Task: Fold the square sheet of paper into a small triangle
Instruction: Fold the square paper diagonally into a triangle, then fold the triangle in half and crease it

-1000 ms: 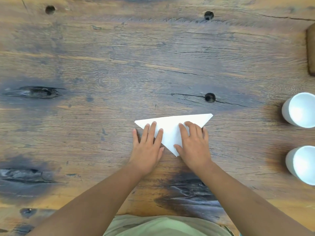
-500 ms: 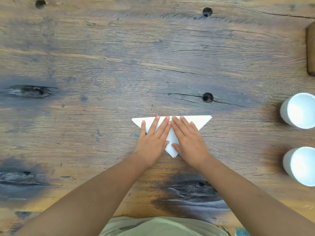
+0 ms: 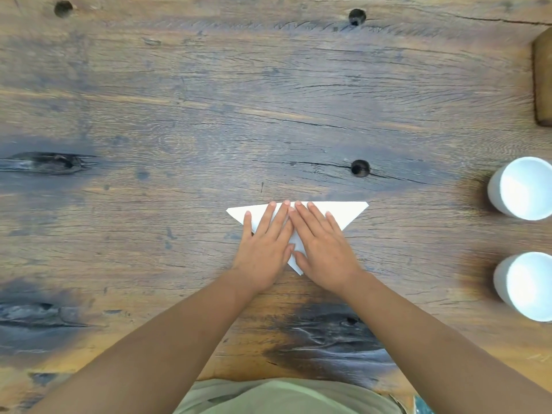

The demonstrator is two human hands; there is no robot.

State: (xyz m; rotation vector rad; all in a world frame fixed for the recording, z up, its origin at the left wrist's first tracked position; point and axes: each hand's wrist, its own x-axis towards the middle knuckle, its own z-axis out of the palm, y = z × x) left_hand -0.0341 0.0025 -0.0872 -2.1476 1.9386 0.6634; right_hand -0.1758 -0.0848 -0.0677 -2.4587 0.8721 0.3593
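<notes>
Where readable writing might be, plain white paper (image 3: 343, 211) under flat hands.

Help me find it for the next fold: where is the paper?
The paper lies flat, low centre in the head view, under both hands, left of the cups.

There are no words, numbers, labels or signs to read anywhere here. The white paper (image 3: 343, 212) under the hands is blank, and the two white cups (image 3: 521, 188) off to the right are plain too.
</notes>
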